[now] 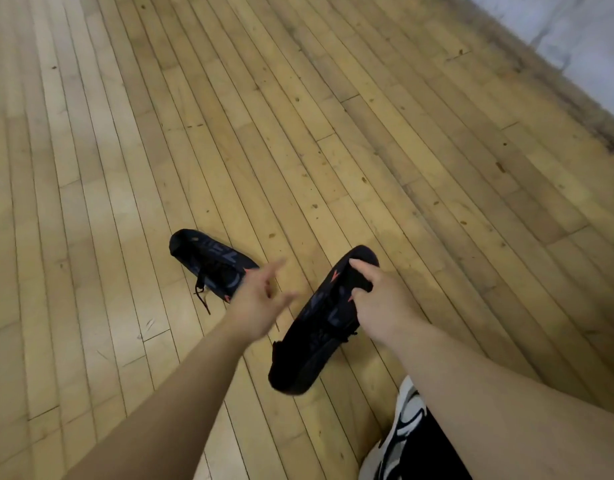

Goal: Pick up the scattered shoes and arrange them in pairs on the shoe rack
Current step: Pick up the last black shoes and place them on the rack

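A room indoors: worn wooden plank floor [298,133] meeting a pale wall [575,36].

Right hand [378,303] grips one black shoe [319,327]; left hand [260,303], fingers spread, reaches over its mate [212,261].

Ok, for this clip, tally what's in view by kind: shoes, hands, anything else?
Black shoes off the foot: 2, one lying on the wooden floor at, one held in the right hand at
Black-and-white shoe at the bottom edge, partly hidden: 1
Hands: 2, the left hand open
Shoe rack: 0 in view
Total: 5
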Demonstrator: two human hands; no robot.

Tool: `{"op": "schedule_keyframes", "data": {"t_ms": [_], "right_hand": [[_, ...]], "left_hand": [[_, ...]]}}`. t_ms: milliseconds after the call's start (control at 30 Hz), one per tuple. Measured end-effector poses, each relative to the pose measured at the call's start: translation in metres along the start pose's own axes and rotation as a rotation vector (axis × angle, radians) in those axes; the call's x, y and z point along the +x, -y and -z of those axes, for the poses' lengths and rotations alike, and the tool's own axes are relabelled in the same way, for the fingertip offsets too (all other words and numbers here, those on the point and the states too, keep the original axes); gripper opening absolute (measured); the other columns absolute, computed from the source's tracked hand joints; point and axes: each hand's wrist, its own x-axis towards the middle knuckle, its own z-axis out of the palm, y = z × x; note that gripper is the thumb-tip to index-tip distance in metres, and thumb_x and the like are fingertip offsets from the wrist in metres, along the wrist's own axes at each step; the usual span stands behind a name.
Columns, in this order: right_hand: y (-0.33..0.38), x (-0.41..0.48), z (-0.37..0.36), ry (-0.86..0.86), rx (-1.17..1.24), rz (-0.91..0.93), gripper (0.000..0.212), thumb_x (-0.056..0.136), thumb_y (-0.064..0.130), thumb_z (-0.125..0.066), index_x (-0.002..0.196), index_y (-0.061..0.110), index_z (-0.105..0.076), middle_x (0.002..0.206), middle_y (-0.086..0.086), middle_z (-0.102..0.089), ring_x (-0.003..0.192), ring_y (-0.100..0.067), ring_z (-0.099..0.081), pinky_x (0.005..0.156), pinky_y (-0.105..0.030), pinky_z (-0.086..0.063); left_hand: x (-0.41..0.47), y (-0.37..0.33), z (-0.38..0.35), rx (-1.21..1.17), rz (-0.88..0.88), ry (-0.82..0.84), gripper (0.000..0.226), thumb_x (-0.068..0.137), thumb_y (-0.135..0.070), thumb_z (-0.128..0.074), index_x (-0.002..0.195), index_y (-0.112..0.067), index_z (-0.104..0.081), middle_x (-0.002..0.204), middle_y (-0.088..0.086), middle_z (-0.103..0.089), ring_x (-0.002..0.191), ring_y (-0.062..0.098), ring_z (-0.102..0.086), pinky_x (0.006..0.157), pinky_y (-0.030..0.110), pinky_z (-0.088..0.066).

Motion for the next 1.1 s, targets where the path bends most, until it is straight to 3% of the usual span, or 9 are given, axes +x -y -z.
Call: {"op": "schedule_keyframes", "data": {"t_ms": [100,233,433,533,633,700,767,833,1100], "right_hand": [[-0.017,-0.003,-0.003,-0.094,-0.079,-0.005,0.061,0.104,0.011,-0.043,0.155,0.044,-0.035,0.157,0.004,-0.044,0.123,-0.022,-0.059,0.093,-0.034,-0.057],[-0.040,-0.008,-0.003,-0.091,-0.095,-0.064,0.064,0.104,0.009,-0.043,0.157,0.043,-0.031,0.158,0.001,-0.043,0.134,-0.025,-0.052,0.102,-0.036,-0.051],[-0.027,-0.014,0.008,-0.039,-0.094,-0.031,0.062,0.106,0.010,-0.043,0.157,0.042,-0.032,0.158,0.003,-0.043,0.131,-0.021,-0.054,0.088,-0.022,-0.051],[-0.019,-0.019,0.016,-0.028,-0.065,-0.006,0.061,0.106,0.008,-0.042,0.157,0.040,-0.034,0.159,0.005,-0.041,0.133,-0.020,-0.052,0.087,-0.019,-0.050],[-0.018,-0.023,0.022,-0.052,-0.074,-0.005,0.062,0.105,0.009,-0.043,0.157,0.041,-0.034,0.160,0.006,-0.040,0.110,-0.013,-0.059,0.066,-0.010,-0.043],[-0.020,-0.025,0.024,-0.079,-0.097,-0.018,0.063,0.104,0.009,-0.044,0.157,0.042,-0.033,0.159,0.005,-0.041,0.104,-0.014,-0.060,0.066,-0.015,-0.050],[-0.022,-0.026,0.024,-0.087,-0.142,-0.023,0.064,0.103,0.008,-0.045,0.157,0.041,-0.033,0.158,0.003,-0.042,0.117,-0.021,-0.061,0.083,-0.027,-0.057],[-0.026,-0.029,0.023,-0.071,-0.199,-0.016,0.064,0.103,0.009,-0.045,0.157,0.040,-0.032,0.158,0.002,-0.042,0.126,-0.024,-0.057,0.095,-0.033,-0.056],[-0.029,-0.025,0.030,-0.083,-0.167,-0.107,0.070,0.101,0.003,-0.044,0.158,0.039,-0.029,0.153,-0.002,-0.049,0.113,-0.024,-0.062,0.092,-0.039,-0.059]], "left_hand": [[0.048,0.021,0.032,0.452,0.176,-0.250,0.085,0.090,-0.058,-0.065,0.159,-0.040,-0.018,0.159,0.012,-0.028,0.140,0.036,-0.035,0.111,0.057,-0.041],[0.072,0.046,0.027,0.703,0.273,0.166,0.087,0.092,-0.058,-0.062,0.159,-0.043,-0.009,0.163,0.013,-0.012,0.140,0.044,-0.028,0.109,0.059,-0.040],[0.060,0.044,-0.007,0.644,0.239,0.188,0.067,0.096,-0.039,-0.062,0.154,-0.032,-0.028,0.150,0.012,-0.016,0.098,0.032,-0.057,0.081,0.037,-0.057],[0.037,0.048,-0.030,0.815,0.183,0.209,0.049,0.089,-0.046,-0.068,0.128,-0.026,-0.046,0.135,0.009,-0.026,0.088,0.027,-0.057,0.084,0.039,-0.056],[0.020,0.060,-0.045,0.913,0.100,0.126,0.036,0.087,-0.025,-0.065,0.118,-0.024,-0.047,0.123,0.006,-0.030,0.079,0.025,-0.053,0.079,0.041,-0.057],[0.021,0.064,-0.040,0.869,0.060,0.049,0.046,0.089,-0.025,-0.060,0.132,-0.028,-0.043,0.123,0.005,-0.035,0.092,0.027,-0.054,0.084,0.042,-0.055],[0.026,0.062,-0.030,0.840,0.116,-0.058,0.064,0.092,-0.036,-0.060,0.148,-0.035,-0.029,0.136,0.009,-0.037,0.116,0.034,-0.048,0.098,0.048,-0.048],[0.030,0.061,-0.023,0.769,0.279,-0.092,0.084,0.091,-0.048,-0.065,0.155,-0.045,-0.011,0.156,0.012,-0.019,0.135,0.043,-0.033,0.110,0.057,-0.038],[0.015,0.048,-0.054,0.634,0.292,0.160,0.091,0.095,-0.043,-0.062,0.157,-0.053,0.005,0.167,0.012,0.018,0.148,0.049,-0.018,0.111,0.050,-0.042]]}}
